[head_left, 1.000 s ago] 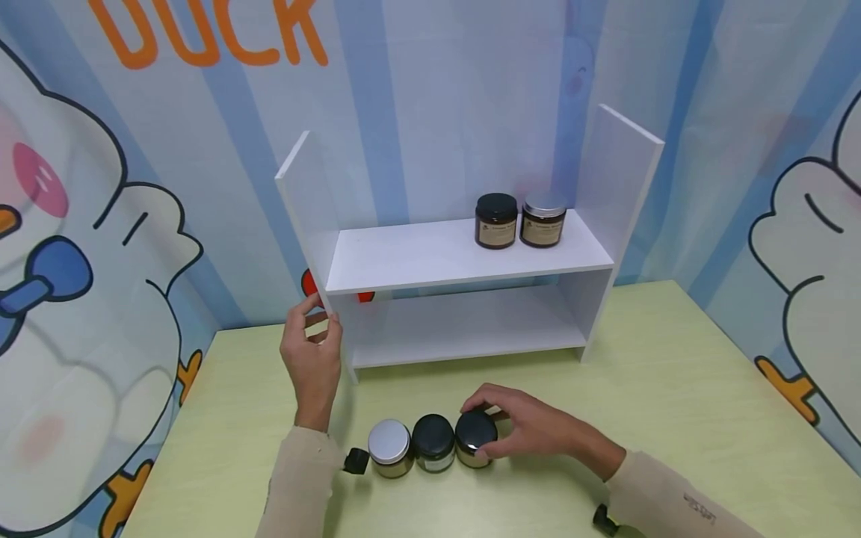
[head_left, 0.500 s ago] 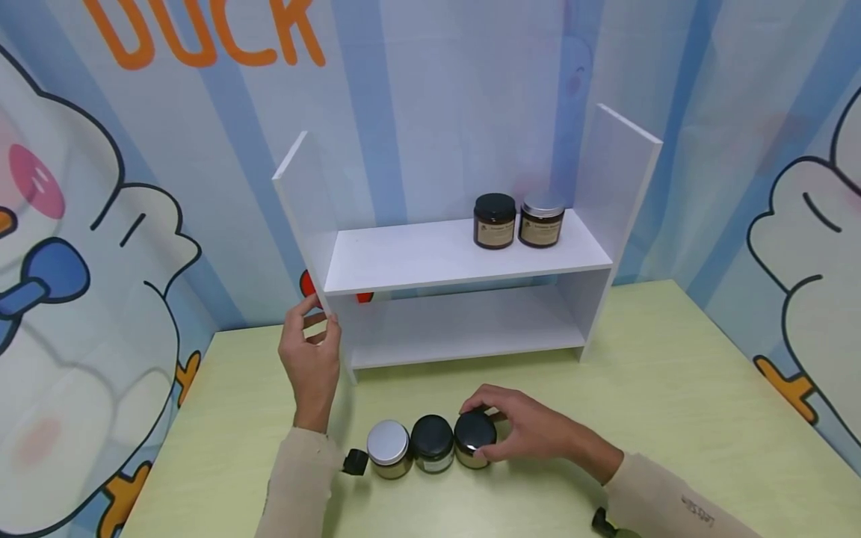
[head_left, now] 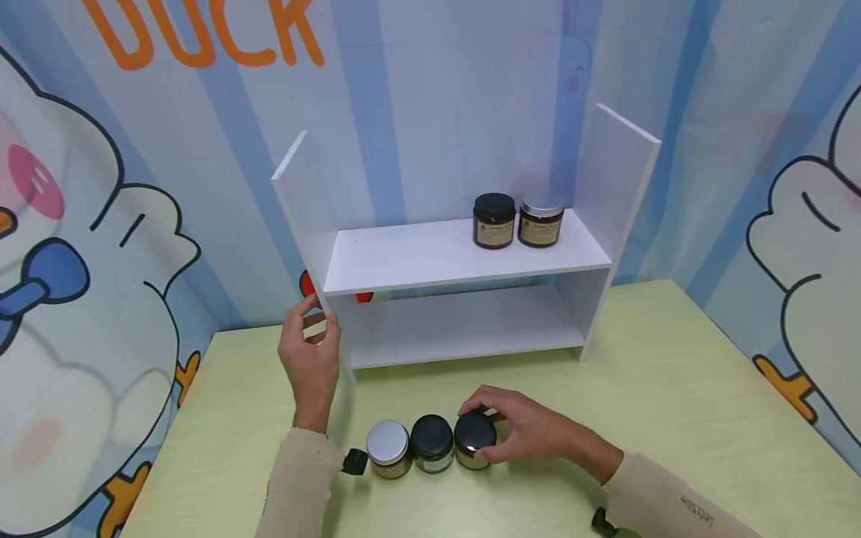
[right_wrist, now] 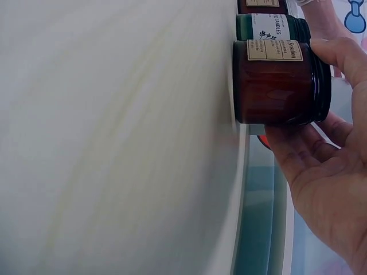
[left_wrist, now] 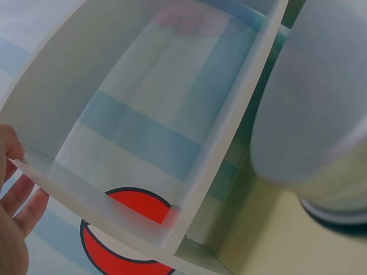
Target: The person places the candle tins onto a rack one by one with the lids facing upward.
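My right hand [head_left: 531,426] grips an amber candle jar with a black lid [head_left: 476,431], thumb in front and fingers behind; the jar stands upright on the table. Left of it are a green candle jar with a black lid [head_left: 433,438] and a silver-lidded candle jar [head_left: 389,444], in a row. In the right wrist view, printed labels face out from the gripped jar [right_wrist: 275,86] and the green jar [right_wrist: 269,27]. My left hand [head_left: 312,359] pinches the edge of the left side panel of a white two-tier shelf [head_left: 403,258].
On the shelf's upper board, at the right, stand a black-lidded jar [head_left: 494,221] and a silver-lidded jar [head_left: 541,220]. Side panels rise at both ends. A light green table [head_left: 673,388] carries everything, with a printed cartoon curtain [head_left: 437,97] behind.
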